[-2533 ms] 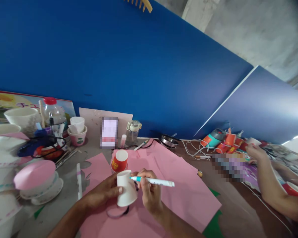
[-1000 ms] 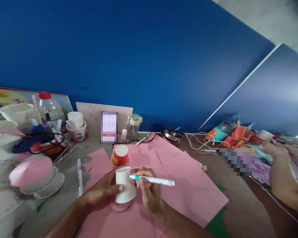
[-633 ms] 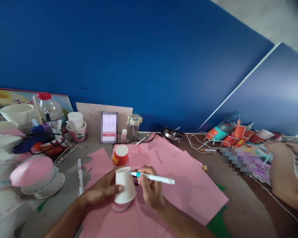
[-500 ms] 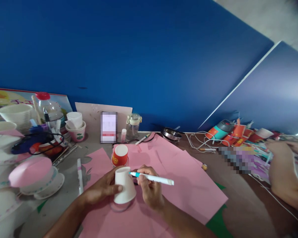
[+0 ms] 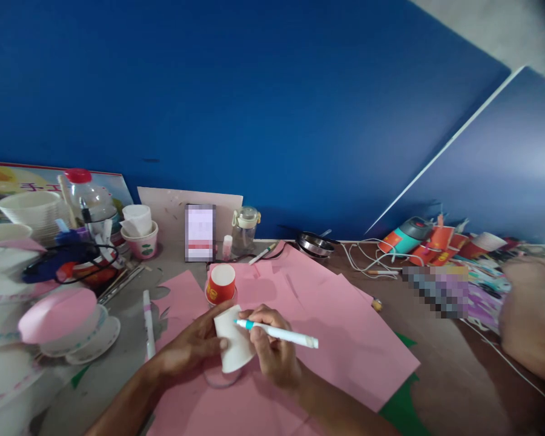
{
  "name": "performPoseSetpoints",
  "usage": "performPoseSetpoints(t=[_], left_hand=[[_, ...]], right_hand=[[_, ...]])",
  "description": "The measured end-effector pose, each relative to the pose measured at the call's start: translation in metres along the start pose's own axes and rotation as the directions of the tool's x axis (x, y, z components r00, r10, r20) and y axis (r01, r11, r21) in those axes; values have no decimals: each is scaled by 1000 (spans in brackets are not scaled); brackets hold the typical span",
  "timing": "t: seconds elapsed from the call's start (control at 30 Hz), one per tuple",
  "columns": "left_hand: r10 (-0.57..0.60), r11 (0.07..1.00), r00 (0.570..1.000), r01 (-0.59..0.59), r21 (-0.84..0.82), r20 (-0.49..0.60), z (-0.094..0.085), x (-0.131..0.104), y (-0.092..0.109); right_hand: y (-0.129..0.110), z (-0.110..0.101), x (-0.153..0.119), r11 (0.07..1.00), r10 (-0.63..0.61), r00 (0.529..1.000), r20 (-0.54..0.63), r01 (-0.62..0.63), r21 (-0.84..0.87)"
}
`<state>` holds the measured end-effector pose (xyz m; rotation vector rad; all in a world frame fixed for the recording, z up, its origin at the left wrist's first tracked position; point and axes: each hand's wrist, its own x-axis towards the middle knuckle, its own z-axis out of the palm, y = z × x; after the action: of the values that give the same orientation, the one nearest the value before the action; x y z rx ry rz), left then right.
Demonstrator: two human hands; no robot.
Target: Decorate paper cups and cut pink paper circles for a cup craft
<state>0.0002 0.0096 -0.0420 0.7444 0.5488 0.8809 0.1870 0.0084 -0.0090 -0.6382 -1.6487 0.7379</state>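
A white paper cup (image 5: 234, 345), upside down and tilted, is held in my left hand (image 5: 193, 342), with the thumb on its side and the fingers behind it. My right hand (image 5: 272, 348) is closed round a white marker (image 5: 286, 335) with a teal end. The marker's tip is at the cup's side, near its narrow end; whether it touches cannot be made out. Just behind the cup, a red paper cup (image 5: 221, 284) stands on the pink paper sheets (image 5: 345, 339).
Bowls and a pink disc (image 5: 59, 315) crowd the left. A phone (image 5: 200, 233), glass jar (image 5: 244, 230) and metal dish (image 5: 315, 243) line the back. White cables (image 5: 358, 260) lie on the right, beyond which another person's arm (image 5: 529, 315) rests.
The white cup has tilted further, its narrow end leaning left. The marker has moved slightly lower along its side. The other person's arm has shifted a little to the right.
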Motion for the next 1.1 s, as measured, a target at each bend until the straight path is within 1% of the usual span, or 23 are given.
performPoseSetpoints(t=[0.13, 0.3, 0.4, 0.57, 0.77, 0.83, 0.97, 1.1], left_hand=[[-10, 999, 999, 12, 45, -34, -4, 0, -3], [-6, 1000, 999, 8, 27, -51, 5, -1, -1], [15, 1000, 998, -15, 1, -53, 10, -2, -1], [15, 999, 998, -17, -35, -54, 8, -4, 0], [50, 999, 994, -50, 2, -96, 9, -3, 0], [57, 998, 995, -55, 33, -79, 9, -2, 0], [59, 995, 998, -58, 79, -9, 4, -1, -1], [63, 992, 998, -65, 108, 22, 1, -1, -1]], right_hand=[[1, -1, 0, 999, -15, 1000, -5, 15, -48], [0, -1, -1, 997, -27, 1000, 1, 27, -67], [1, -1, -2, 999, 1, 1000, 2, -1, -33], [4, 0, -3, 996, 89, 996, -23, -88, 27], [5, 1, -3, 993, 116, 992, -45, -114, 37], [6, 1, -3, 993, 119, 992, -45, -118, 28], [6, 0, -5, 995, 103, 994, -30, -104, -4], [4, 0, -4, 998, 28, 1000, -5, -28, -57]])
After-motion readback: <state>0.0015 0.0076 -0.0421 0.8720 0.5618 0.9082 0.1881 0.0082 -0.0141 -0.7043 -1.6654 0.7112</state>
